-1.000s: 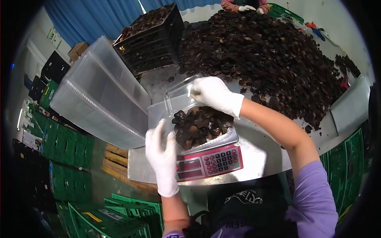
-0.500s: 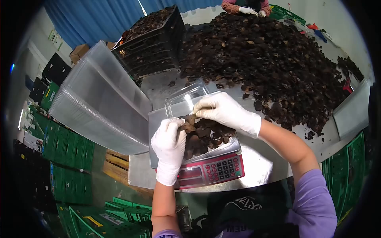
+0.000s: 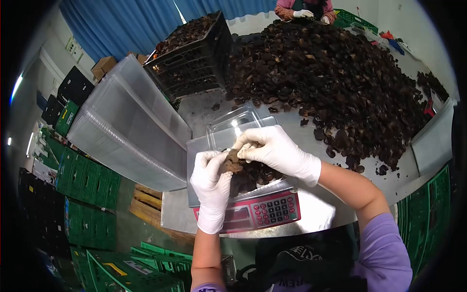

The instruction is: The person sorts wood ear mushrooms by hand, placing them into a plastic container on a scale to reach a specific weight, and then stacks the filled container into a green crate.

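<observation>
A brown, wrinkled mushroom-like piece [image 3: 233, 163] is pinched between my two white-gloved hands. My left hand [image 3: 211, 182] grips its left side, and my right hand [image 3: 275, 151] holds its upper right edge. Beneath them, a clear tray with dark brown pieces [image 3: 255, 177] rests on a scale with a red front and keypad [image 3: 275, 210]. The fingers partly hide the tray. Just behind the scale's plate lies a clear plastic lid or tray [image 3: 233, 122].
A large heap of dark pieces [image 3: 321, 78] covers the table's back right. Tall stacked clear trays [image 3: 126, 121] stand left, beside a filled black crate [image 3: 192, 63]. Across the heap, a co-worker [image 3: 305, 10] wears white gloves. Green crates [image 3: 87, 175] stand at the left.
My hands have moved slightly down relative to the scale, and the held piece is turned between my fingers. The whole view has shifted slightly. The co-worker's hands are farther apart.
</observation>
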The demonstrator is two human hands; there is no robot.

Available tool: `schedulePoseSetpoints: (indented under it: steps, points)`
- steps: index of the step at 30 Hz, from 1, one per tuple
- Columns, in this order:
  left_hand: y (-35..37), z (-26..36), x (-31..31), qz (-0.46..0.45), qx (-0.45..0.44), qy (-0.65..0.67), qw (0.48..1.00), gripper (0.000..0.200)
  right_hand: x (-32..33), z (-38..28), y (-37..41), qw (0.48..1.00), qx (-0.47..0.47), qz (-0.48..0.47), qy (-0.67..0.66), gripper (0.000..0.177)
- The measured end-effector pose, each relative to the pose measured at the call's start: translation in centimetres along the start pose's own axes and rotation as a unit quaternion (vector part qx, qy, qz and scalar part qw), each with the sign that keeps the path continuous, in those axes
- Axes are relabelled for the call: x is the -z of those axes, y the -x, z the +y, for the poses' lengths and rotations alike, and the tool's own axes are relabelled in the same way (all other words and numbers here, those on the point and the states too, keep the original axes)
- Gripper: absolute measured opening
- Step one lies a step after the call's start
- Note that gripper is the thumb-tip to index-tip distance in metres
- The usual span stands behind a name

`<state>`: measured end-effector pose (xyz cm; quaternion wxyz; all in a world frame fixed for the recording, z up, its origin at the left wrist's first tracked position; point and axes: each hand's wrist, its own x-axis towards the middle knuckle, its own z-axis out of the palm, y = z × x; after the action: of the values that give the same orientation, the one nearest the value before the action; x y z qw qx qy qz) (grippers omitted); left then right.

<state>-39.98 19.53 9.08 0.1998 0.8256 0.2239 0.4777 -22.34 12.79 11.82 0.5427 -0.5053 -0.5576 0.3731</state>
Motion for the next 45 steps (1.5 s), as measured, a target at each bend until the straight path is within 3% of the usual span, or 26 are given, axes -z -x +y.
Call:
schedulePoseSetpoints:
  steps: [2,4,6,12,17,19,22,27,29,32,36,38,40,42,44,45]
  points:
    - [-0.2,0.3,-0.1,0.022,-0.061,-0.06,0.996,0.038,-0.1,-0.2,0.4,1.0,-0.005,0.014,0.009,0.013]
    - [0.1,0.3,0.0,0.023,-0.076,-0.107,0.991,0.036,-0.3,-0.9,1.0,0.98,0.073,0.05,0.177,0.013]
    - [0.1,0.9,0.3,0.003,-0.125,-0.244,0.962,0.039,-0.5,-0.7,1.2,0.968,0.109,0.058,0.218,0.013]
    - [0.3,1.8,0.3,0.012,-0.141,-0.282,0.949,0.037,-1.2,0.3,1.2,0.912,0.189,0.066,0.358,0.015]
    - [-0.1,1.7,0.6,-0.013,-0.212,-0.332,0.919,0.037,-1.2,-0.6,1.2,0.947,0.137,0.035,0.289,0.013]
    - [-0.1,1.6,0.7,-0.023,-0.231,-0.341,0.911,0.037,-1.0,-1.4,1.1,0.971,0.041,0.009,0.237,0.014]
    - [-0.4,2.0,0.9,-0.051,-0.257,-0.355,0.898,0.037,-0.7,-1.7,1.0,0.975,0.01,-0.005,0.222,0.015]
    - [-0.5,2.1,0.9,-0.09,-0.279,-0.37,0.882,0.039,-0.8,-1.8,0.9,0.954,0.056,0.009,0.295,0.016]
    - [-0.4,2.1,0.7,-0.087,-0.304,-0.367,0.875,0.026,-1.0,-1.4,0.9,0.945,0.08,0.024,0.315,0.016]
    - [-0.1,1.7,0.7,-0.073,-0.275,-0.318,0.904,0.029,-1.0,-1.2,1.1,0.928,0.111,0.027,0.355,0.014]
    - [0.3,1.1,1.3,-0.044,-0.193,-0.207,0.958,0.043,-0.1,-1.1,1.2,0.993,0.024,0.064,0.095,0.016]
    - [0.3,1.3,1.6,-0.033,-0.176,-0.197,0.964,0.036,0.4,-0.4,1.3,0.994,0.018,0.072,0.077,0.013]
    - [0.3,1.1,1.8,-0.011,-0.162,-0.187,0.969,0.039,0.6,0.0,1.7,0.998,-0.046,0.041,0.002,0.013]
    - [0.4,0.2,1.9,0.004,-0.143,-0.193,0.971,0.045,0.3,-0.3,3.0,1.0,-0.012,-0.01,0.008,0.013]
    - [-0.1,0.1,1.9,0.007,-0.098,-0.183,0.978,0.042,-0.2,-1.2,5.1,0.986,0.072,-0.066,0.134,0.02]
    - [-0.5,-0.2,1.5,0.002,-0.081,-0.173,0.982,0.043,-1.1,-0.7,6.4,0.979,0.06,-0.108,0.16,0.024]
